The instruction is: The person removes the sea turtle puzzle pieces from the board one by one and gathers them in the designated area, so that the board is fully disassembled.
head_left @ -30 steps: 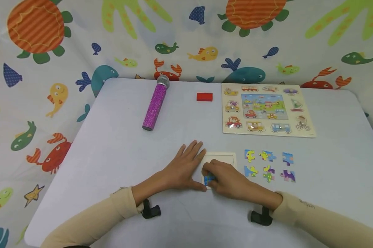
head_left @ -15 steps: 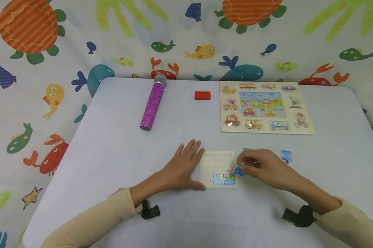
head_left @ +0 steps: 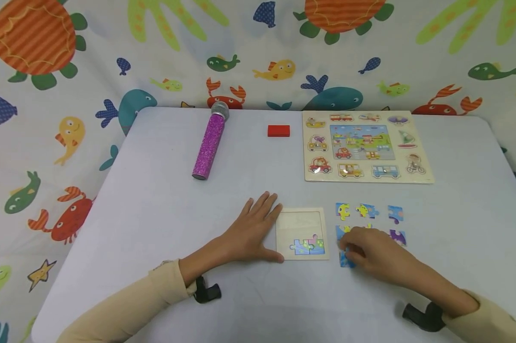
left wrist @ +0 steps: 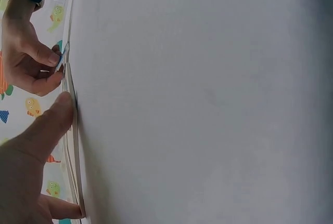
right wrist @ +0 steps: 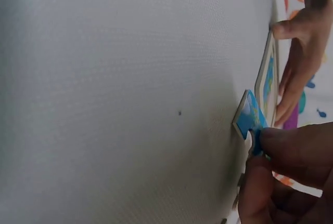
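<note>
My left hand [head_left: 251, 231] lies with its fingers spread along the left side of a small wooden puzzle tray [head_left: 298, 224], thumb and fingertips at its edge. Two joined jigsaw pieces [head_left: 308, 246] with blue, pink and green print sit low in that tray. To the right of it, my right hand [head_left: 375, 250] pinches a blue jigsaw piece [right wrist: 250, 115] between thumb and fingers, tilted low near the tabletop. Several loose jigsaw pieces [head_left: 368, 210] lie in rows just beyond the right hand, which hides part of the nearer row.
A wooden vehicle puzzle board [head_left: 369, 171] lies at the back right. Left of it are a red block [head_left: 278, 130] and a glittery pink microphone [head_left: 209, 145]. A sea-animal cloth [head_left: 241, 28] hangs behind the white table [head_left: 155, 205].
The right hand has lifted the blue piece out of the tray and carried it right, down toward the table below the loose pieces. The left hand stays at the tray.
</note>
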A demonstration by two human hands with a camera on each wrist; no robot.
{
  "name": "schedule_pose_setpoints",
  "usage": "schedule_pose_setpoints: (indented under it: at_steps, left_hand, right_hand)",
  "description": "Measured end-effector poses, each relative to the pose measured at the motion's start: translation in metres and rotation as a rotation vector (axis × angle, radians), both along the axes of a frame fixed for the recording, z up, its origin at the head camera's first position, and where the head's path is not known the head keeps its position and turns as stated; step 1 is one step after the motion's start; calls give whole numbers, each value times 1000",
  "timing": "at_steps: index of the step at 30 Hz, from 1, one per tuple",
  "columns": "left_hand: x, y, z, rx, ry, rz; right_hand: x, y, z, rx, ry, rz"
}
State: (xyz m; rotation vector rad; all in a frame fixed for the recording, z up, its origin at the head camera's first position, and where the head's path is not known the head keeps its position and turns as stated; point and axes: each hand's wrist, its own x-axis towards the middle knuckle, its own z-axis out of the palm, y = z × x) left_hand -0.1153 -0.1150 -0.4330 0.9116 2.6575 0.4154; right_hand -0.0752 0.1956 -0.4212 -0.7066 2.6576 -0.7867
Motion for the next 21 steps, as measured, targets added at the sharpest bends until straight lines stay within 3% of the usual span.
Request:
schedule_pose_setpoints:
  at_steps: [7,13,17,21]
  left_hand:
    - [1,0,0,13,8,-8]
    - [0,0,0,1,3,-6]
    - [-1,0,-1,-4,3,-10]
    - [0,0,-2,-4,5,-8]
  right_hand:
    - [4,-10,1,122,94,-22]
    - [12,-18,0,234,252,-29]
    - [12,-32,7,153,345,6]
    - [4,-54,10,90,363,117]
